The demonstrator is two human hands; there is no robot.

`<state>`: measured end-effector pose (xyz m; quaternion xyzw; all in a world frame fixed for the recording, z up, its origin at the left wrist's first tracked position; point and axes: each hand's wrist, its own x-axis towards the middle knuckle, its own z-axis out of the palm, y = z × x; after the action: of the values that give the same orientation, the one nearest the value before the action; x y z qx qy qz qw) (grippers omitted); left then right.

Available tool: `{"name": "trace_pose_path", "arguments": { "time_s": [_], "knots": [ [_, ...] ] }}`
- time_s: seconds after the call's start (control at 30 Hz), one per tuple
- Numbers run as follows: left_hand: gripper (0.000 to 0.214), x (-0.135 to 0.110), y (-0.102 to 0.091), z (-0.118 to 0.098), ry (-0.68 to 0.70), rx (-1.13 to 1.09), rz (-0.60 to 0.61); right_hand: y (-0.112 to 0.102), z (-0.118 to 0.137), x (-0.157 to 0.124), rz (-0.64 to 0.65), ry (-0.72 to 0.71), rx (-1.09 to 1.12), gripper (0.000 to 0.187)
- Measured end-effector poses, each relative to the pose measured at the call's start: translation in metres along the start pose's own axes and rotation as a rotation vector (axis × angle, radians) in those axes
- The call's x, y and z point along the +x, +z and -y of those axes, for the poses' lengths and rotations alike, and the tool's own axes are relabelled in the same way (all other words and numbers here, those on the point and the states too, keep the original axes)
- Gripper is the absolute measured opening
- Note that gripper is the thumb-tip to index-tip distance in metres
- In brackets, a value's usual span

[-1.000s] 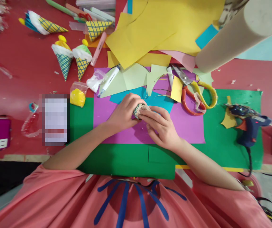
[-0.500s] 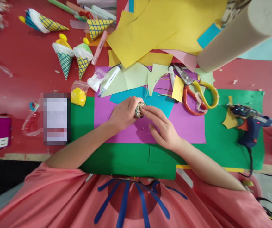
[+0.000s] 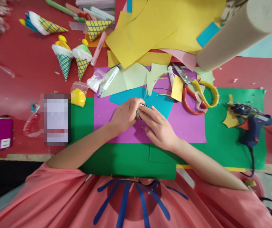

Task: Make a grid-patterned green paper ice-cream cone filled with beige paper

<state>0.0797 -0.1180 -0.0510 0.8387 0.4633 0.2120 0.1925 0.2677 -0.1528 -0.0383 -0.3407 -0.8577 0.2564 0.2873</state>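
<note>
My left hand (image 3: 127, 113) is wrapped round a small paper cone (image 3: 139, 111) with a dark criss-cross pattern, its open end turned to the right. Most of the cone is hidden in the fist. My right hand (image 3: 160, 128) has its fingers stretched out, with fingertips pressed at the cone's mouth and partly covering it. Both hands are above a purple sheet (image 3: 185, 129) and a blue paper piece (image 3: 126, 95). Finished-looking paper ice-cream cones (image 3: 64, 60) with white rims and yellow tips lie at the upper left.
Scissors (image 3: 197, 91) with red and yellow handles lie right of the hands. A blue glue gun (image 3: 254, 126) rests on the green mat (image 3: 235, 152). A thick pale roll (image 3: 233, 38) stands at upper right. Bagged yellow clay (image 3: 78, 96) and a marker (image 3: 109, 80) lie left.
My right hand has shifted slightly left, its fingers now covering more of the cone's mouth. My left hand keeps its grip on the cone.
</note>
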Motion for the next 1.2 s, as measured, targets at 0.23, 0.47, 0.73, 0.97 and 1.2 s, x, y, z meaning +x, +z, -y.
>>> {"name": "trace_pose_path", "arguments": {
  "time_s": [0.23,0.47,0.73,0.97,1.2],
  "knots": [
    [0.021,-0.001,0.0,0.0,-0.025,0.051,0.002,0.002,-0.013,0.003,-0.162,0.004,0.176,0.034],
    [0.025,-0.001,0.002,-0.006,-0.022,0.007,0.054,0.003,-0.012,0.008,-0.316,0.08,0.224,0.015],
    [0.023,-0.005,0.007,-0.002,0.097,0.022,-0.08,0.014,-0.014,0.018,-0.401,0.377,0.59,0.022],
    [0.014,-0.009,0.003,-0.007,0.265,-0.081,-0.111,0.006,-0.019,0.023,0.049,0.548,1.233,0.063],
    [0.028,-0.006,0.006,-0.014,0.372,-0.066,-0.268,0.005,-0.01,0.024,0.114,0.538,1.48,0.044]
  ]
}}
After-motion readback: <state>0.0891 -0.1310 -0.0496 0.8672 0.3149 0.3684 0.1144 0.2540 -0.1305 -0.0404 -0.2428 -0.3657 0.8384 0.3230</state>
